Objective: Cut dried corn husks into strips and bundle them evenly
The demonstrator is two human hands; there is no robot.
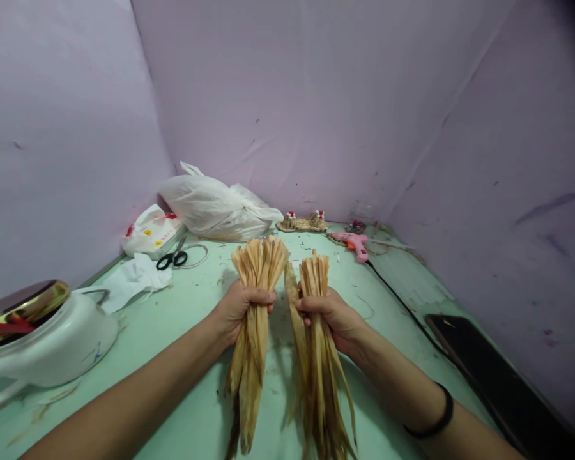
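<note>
Two bundles of dry, tan plant husks stand side by side over the pale green table (201, 358). My left hand (244, 308) is wrapped round the upper part of the left bundle (256, 345), whose trimmed top fans out. Round the right bundle (317, 358), my right hand (329, 314) is closed just under its narrower top. One loose husk strip (294, 313) leans out on the left side of that bundle, at the fingertips. Both bundles hang down in long ragged ends toward me. A gap separates the two hands.
A white pot (67, 345) stands at left, near a crumpled tissue (135, 278), black scissors (172, 259) and a tissue pack (153, 233). Behind are a white bag (215, 206) and woven piece (301, 223). A pink glue gun (357, 245) and dark phone-like object (493, 377) lie right.
</note>
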